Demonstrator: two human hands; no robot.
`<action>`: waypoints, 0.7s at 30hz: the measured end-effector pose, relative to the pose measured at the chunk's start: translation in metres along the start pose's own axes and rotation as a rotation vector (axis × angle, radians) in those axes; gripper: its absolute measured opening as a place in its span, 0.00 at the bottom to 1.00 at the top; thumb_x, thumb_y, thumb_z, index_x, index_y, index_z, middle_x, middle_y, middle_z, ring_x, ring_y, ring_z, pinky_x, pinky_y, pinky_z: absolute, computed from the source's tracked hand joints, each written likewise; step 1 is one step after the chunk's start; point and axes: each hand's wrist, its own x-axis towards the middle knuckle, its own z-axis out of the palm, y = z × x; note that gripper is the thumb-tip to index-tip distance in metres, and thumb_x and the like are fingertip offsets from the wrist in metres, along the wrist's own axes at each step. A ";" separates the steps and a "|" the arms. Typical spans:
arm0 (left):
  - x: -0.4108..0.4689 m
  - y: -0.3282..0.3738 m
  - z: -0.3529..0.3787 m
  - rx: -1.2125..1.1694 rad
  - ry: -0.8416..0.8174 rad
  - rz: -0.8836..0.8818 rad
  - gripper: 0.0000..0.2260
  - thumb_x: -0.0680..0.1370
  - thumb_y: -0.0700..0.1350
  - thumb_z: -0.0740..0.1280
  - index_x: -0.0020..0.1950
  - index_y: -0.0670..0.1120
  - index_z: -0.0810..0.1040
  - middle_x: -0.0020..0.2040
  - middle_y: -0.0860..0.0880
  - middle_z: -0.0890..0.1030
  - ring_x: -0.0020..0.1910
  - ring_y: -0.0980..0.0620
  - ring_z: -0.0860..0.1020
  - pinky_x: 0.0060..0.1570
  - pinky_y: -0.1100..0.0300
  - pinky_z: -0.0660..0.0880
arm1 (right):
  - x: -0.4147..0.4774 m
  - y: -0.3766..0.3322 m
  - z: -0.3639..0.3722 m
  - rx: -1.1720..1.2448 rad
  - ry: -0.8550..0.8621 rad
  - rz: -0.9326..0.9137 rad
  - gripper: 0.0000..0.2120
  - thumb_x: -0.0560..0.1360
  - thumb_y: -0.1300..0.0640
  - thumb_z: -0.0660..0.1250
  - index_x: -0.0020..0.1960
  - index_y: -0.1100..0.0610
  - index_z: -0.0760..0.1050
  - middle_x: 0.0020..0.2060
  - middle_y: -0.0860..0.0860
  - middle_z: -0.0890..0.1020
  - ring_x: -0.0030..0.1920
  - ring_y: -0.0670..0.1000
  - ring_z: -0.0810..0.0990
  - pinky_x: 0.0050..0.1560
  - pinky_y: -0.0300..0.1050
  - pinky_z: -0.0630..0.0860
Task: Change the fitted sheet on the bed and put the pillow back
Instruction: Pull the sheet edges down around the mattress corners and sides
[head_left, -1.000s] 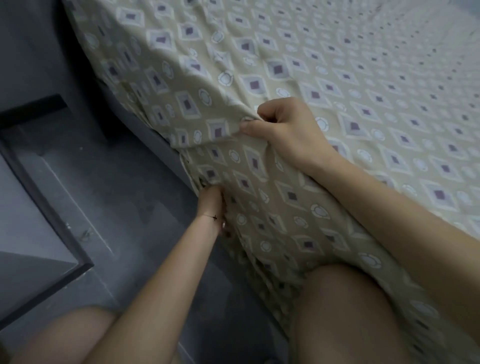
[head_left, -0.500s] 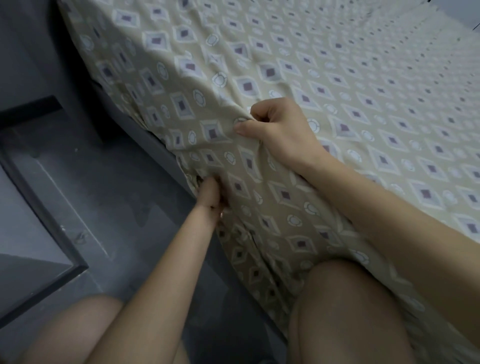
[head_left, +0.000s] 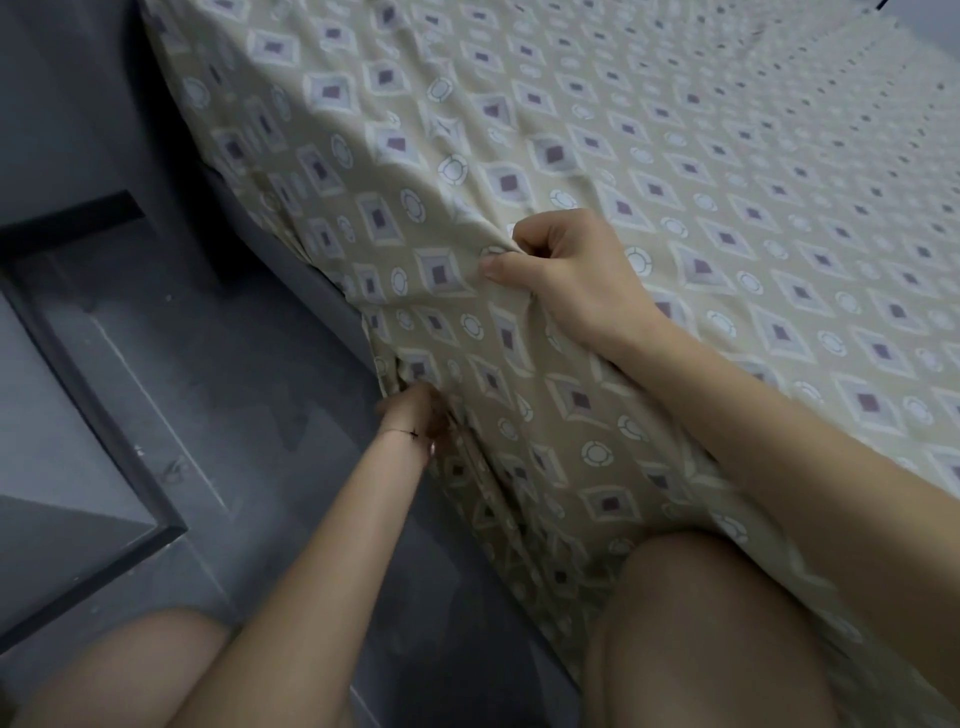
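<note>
Beige patterned sheet (head_left: 701, 171) draped over edge, grey floor (head_left: 249, 415) alongside

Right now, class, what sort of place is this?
Probably a bedroom: a patterned fitted sheet covers a bed, the right hand pinches it at the edge, and grey floor lies alongside.

sheet (head_left: 649, 171) on bed, floor (head_left: 218, 374) left, knee (head_left: 696, 623) against side

Grey floor (head_left: 249, 467), dark-framed grey panel (head_left: 47, 447) at left, dim light
</note>
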 end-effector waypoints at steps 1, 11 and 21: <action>0.000 -0.001 0.000 0.002 0.033 0.014 0.19 0.80 0.41 0.61 0.71 0.39 0.69 0.65 0.38 0.77 0.50 0.47 0.78 0.47 0.56 0.78 | 0.000 0.000 0.000 0.001 -0.002 0.002 0.23 0.73 0.57 0.71 0.30 0.58 0.58 0.28 0.53 0.57 0.30 0.50 0.57 0.33 0.46 0.54; -0.014 -0.001 0.000 -0.023 -0.018 0.150 0.14 0.82 0.36 0.54 0.42 0.42 0.76 0.35 0.44 0.76 0.23 0.51 0.76 0.17 0.69 0.68 | 0.000 0.002 0.001 -0.008 -0.008 -0.003 0.23 0.73 0.57 0.70 0.31 0.65 0.60 0.29 0.56 0.59 0.31 0.51 0.58 0.34 0.47 0.56; -0.009 -0.012 -0.005 -0.391 -0.199 0.064 0.17 0.77 0.32 0.47 0.44 0.40 0.75 0.41 0.45 0.80 0.35 0.50 0.79 0.38 0.58 0.79 | 0.000 0.004 0.001 -0.004 -0.002 -0.029 0.22 0.73 0.57 0.70 0.30 0.63 0.60 0.29 0.56 0.59 0.31 0.51 0.58 0.34 0.47 0.56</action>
